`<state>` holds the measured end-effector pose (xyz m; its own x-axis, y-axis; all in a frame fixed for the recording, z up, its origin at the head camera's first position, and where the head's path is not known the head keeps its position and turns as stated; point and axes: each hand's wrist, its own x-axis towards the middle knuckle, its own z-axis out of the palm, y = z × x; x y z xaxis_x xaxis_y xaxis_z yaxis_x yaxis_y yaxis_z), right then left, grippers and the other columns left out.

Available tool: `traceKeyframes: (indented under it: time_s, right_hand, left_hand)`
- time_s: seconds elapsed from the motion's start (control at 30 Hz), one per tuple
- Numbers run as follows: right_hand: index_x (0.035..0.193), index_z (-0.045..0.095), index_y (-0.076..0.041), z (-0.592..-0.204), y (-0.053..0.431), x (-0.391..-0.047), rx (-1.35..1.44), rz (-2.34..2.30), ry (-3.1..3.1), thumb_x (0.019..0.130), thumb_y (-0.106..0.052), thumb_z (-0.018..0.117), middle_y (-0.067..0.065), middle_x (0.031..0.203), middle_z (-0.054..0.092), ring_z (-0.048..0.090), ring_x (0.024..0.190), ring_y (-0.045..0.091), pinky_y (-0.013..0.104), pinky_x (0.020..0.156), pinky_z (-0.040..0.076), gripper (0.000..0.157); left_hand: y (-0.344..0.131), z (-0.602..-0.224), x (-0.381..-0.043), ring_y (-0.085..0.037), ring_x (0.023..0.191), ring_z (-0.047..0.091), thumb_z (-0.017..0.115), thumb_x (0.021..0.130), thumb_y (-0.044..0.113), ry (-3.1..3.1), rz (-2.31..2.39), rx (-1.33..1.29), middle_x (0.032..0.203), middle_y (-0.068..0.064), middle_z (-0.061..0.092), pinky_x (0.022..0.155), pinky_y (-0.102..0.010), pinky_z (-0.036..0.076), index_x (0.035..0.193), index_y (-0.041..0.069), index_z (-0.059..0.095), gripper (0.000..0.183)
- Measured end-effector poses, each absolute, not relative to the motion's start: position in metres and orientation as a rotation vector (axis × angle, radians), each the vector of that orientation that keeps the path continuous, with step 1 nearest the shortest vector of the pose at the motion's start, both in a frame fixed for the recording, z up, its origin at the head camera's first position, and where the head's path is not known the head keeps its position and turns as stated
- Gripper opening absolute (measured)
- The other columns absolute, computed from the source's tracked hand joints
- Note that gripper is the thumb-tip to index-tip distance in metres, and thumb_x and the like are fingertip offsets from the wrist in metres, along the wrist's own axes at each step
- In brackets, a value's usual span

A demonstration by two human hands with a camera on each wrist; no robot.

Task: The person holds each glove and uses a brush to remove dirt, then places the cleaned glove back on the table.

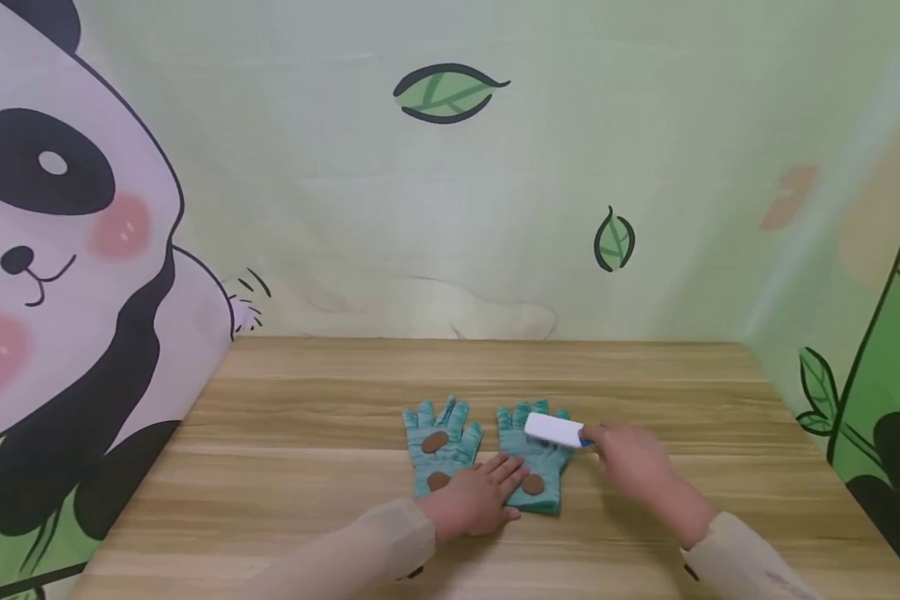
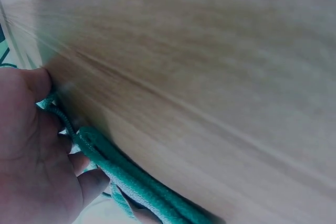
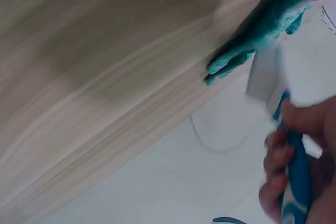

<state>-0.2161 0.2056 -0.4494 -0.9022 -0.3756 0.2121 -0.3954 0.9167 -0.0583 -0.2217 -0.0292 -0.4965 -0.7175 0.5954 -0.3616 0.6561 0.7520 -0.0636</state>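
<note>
Left hand (image 1: 476, 500) flat, fingers straight, on edge of glove between hands (image 1: 547, 463). Other glove (image 1: 461, 448) part hidden by left hand. Right hand (image 1: 633, 465) grips white-headed tool (image 1: 553, 429) over first glove. Best: press left palm, stop cloth bunching; stroke softly, away from left fingers.

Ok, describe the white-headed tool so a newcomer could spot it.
On the wooden table lie two teal gloves. Over the one on the person's right, the right grip holds the tool. Its white head and blue handle set it apart from both.
</note>
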Motion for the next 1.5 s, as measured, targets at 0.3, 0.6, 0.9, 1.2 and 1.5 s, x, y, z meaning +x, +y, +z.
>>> traceKeyframes:
  time_s: [0.3,0.6,0.9,1.2,1.5]
  right_hand:
    - [0.099,0.077,-0.014,-0.451,0.206,-0.216,0.634,0.149,-2.881,0.085,-0.004,0.080,0.002,0.087,0.076,0.067,0.071,0.015,0.030,0.056,0.054,0.018]
    - [0.096,0.071,-0.012,-0.457,0.193,-0.212,0.476,0.060,-2.850,0.083,-0.003,0.078,0.006,0.084,0.073,0.063,0.065,0.018,0.031,0.051,0.048,0.017]
    - [0.096,0.067,-0.006,-0.452,0.203,-0.215,0.285,0.122,-2.891,0.082,0.003,0.071,0.012,0.076,0.067,0.060,0.061,0.023,0.035,0.045,0.045,0.017]
    - [0.100,0.076,-0.009,-0.446,0.215,-0.224,0.599,0.239,-2.922,0.088,-0.001,0.074,0.008,0.092,0.078,0.070,0.073,0.021,0.037,0.060,0.057,0.015]
    - [0.102,0.076,-0.010,-0.446,0.223,-0.227,0.566,0.272,-2.900,0.088,-0.003,0.074,0.009,0.092,0.078,0.072,0.075,0.024,0.037,0.057,0.055,0.015]
  left_hand:
    - [-0.032,-0.498,-0.222,-0.011,0.161,0.018,0.042,0.107,0.054,2.632,-0.272,0.979,0.173,0.011,0.018,0.125,-0.035,0.036,0.165,0.027,0.023,0.066]
    - [-0.032,-0.495,-0.225,-0.010,0.161,0.018,0.041,0.107,0.054,2.634,-0.275,0.967,0.174,0.011,0.017,0.125,-0.034,0.036,0.164,0.026,0.024,0.066]
    - [-0.032,-0.493,-0.222,-0.010,0.161,0.018,0.043,0.106,0.053,2.639,-0.252,0.978,0.173,0.012,0.018,0.125,-0.032,0.036,0.164,0.026,0.025,0.067]
    - [-0.035,-0.492,-0.219,-0.010,0.161,0.018,0.044,0.106,0.054,2.628,-0.237,0.958,0.173,0.012,0.018,0.126,-0.032,0.034,0.164,0.027,0.024,0.067]
    - [-0.032,-0.487,-0.218,-0.010,0.161,0.019,0.044,0.106,0.053,2.624,-0.218,0.958,0.173,0.012,0.019,0.125,-0.033,0.035,0.164,0.026,0.025,0.067]
